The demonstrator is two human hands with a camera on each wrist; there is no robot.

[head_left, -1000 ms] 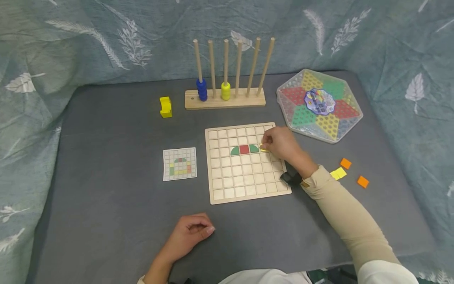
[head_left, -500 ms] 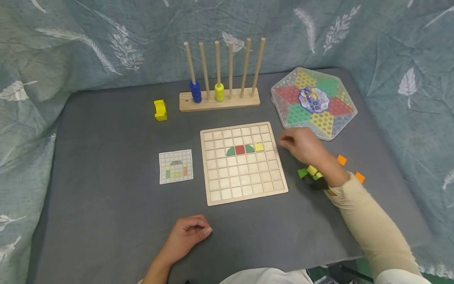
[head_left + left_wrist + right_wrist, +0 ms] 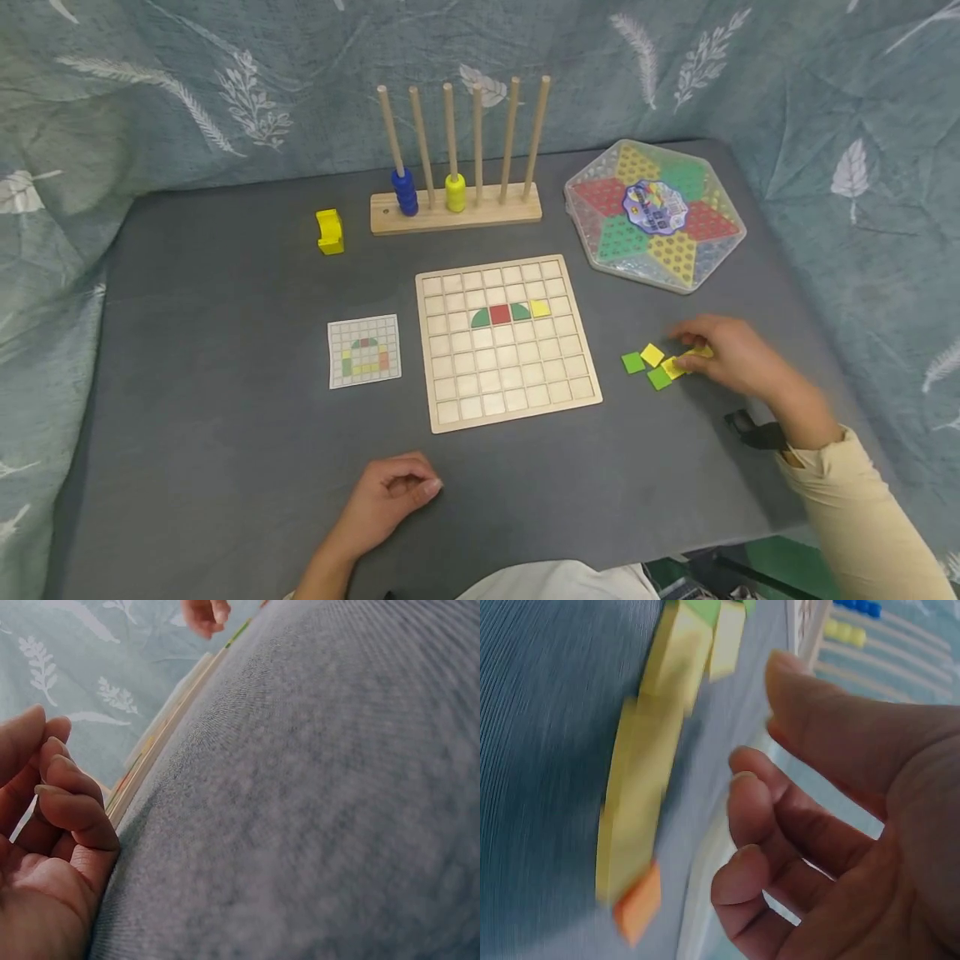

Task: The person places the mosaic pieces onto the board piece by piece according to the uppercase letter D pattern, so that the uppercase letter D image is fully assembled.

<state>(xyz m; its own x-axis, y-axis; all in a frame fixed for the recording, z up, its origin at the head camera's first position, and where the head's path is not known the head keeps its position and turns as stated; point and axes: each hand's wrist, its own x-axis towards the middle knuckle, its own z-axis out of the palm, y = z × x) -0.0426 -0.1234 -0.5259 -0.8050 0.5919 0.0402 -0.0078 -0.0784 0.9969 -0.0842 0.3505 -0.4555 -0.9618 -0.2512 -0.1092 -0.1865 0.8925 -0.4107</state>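
Observation:
My right hand [image 3: 738,358] hovers over loose square tiles to the right of the wooden grid board [image 3: 495,358]. In the right wrist view its thumb and fingers are apart, with nothing between them, beside a row of yellow tiles [image 3: 641,780] and an orange tile [image 3: 639,904]. Two green tiles [image 3: 633,362] lie just left of the hand. One row of the board holds a red square [image 3: 500,314] flanked by two green quarter-round pieces [image 3: 480,317], then a yellow tile [image 3: 540,308]. My left hand [image 3: 386,500] rests on the table below the board, fingers loosely curled, holding nothing.
A printed pattern card [image 3: 365,352] lies left of the board. Behind stand a peg rack [image 3: 465,217] with blue and yellow beads and a small yellow block [image 3: 330,232]. A hexagonal Chinese checkers box [image 3: 622,267] sits at the back right.
My right hand has let go of the yellow tile on the board and moved right and nearer, to the loose tiles. The left hand stays resting; the head view shifted slightly.

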